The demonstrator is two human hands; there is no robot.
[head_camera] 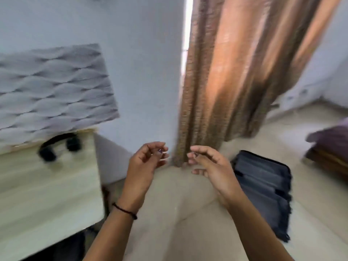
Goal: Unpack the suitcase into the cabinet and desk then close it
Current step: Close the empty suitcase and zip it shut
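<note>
The view is blurred by motion. A dark grey suitcase (pixel 263 191) lies flat on the floor at the right, and it looks zipped. At the left stands a pale wooden desk (pixel 47 194) with black headphones (pixel 58 146) on its far edge. My left hand (pixel 145 162) and my right hand (pixel 209 166) hover side by side over the floor between desk and suitcase. Both have loosely curled fingers and hold nothing. A black band circles my left wrist.
A brown curtain (pixel 235 72) hangs down to the floor just behind my hands. A grey wavy-patterned panel (pixel 52 91) hangs on the white wall above the desk. Dark purple and brown furniture (pixel 331 147) sits at the right edge. Beige floor lies below.
</note>
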